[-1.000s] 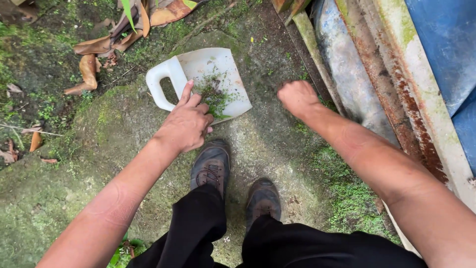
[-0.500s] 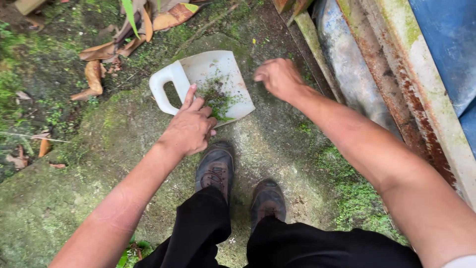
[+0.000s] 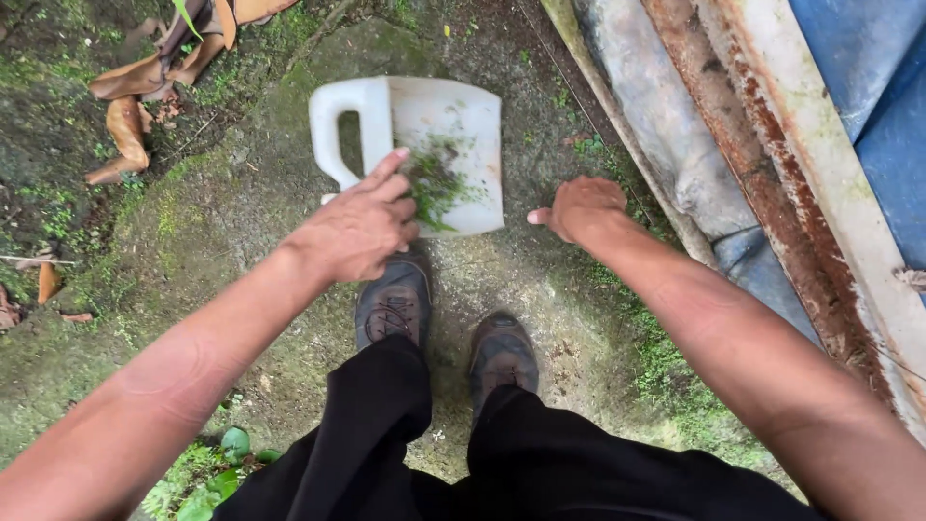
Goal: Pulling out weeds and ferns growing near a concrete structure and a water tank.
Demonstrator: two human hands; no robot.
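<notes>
Left hand (image 3: pixel 359 227), fingers pressed together and extended, rests on the near edge of the white cut-jug scoop (image 3: pixel 439 154); scoop lies flat on the mossy concrete ground (image 3: pixel 241 193) directly ahead of the shoes (image 3: pixel 395 299), long axis running handle-left to open-mouth-right, holding a clump of green moss scrapings (image 3: pixel 436 183). Right hand (image 3: pixel 579 207), loosely curled, nothing visibly pinched, sits just right of the scoop's mouth beside the rusted metal edge (image 3: pixel 772 145). Versus half a second ago: right hand has dropped from above the scoop's far corner to its near right corner; left hand unchanged, nearer to the scoop.
</notes>
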